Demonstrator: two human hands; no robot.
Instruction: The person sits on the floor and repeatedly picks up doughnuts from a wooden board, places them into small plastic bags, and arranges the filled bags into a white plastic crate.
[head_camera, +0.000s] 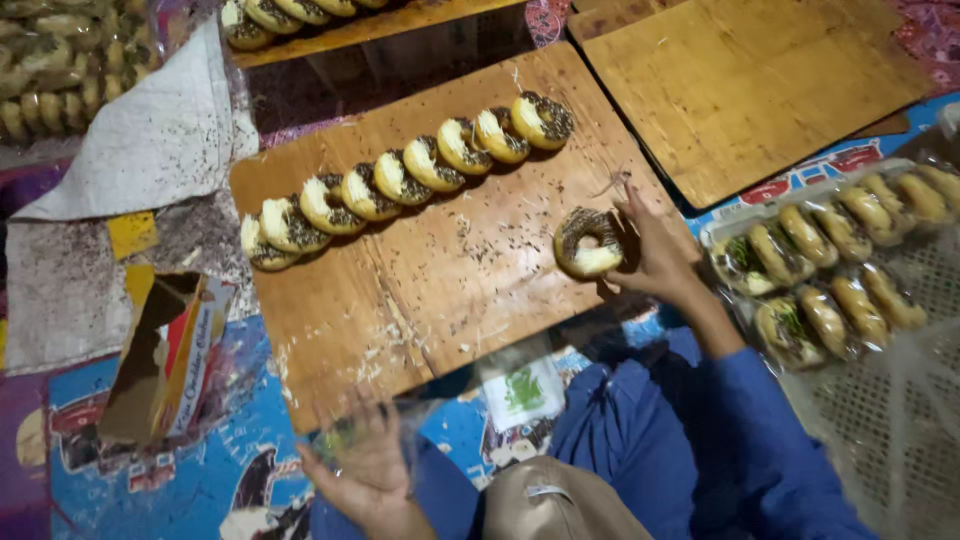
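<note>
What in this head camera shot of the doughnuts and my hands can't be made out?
- Left hand: motion-blurred, so whether it grips the clear plastic bag is unclear.
- Doughnuts at the top: cut off by the frame edge.
- Packed doughnuts on the right: toppings dulled by plastic glare.
- Open carton: inside in shadow.

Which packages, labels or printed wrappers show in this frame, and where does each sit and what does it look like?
Open cardboard box: left of the wooden board, lying tilted, brown inside, yellow and red outside.
Clear plastic trays: right edge, holding rows of topped doughnuts.
Clear bag: near board's front edge, white label with green mark.
Clear wrapper: blurred, at the left hand.
Bagged doughnuts: top left corner, transparent plastic.
</note>
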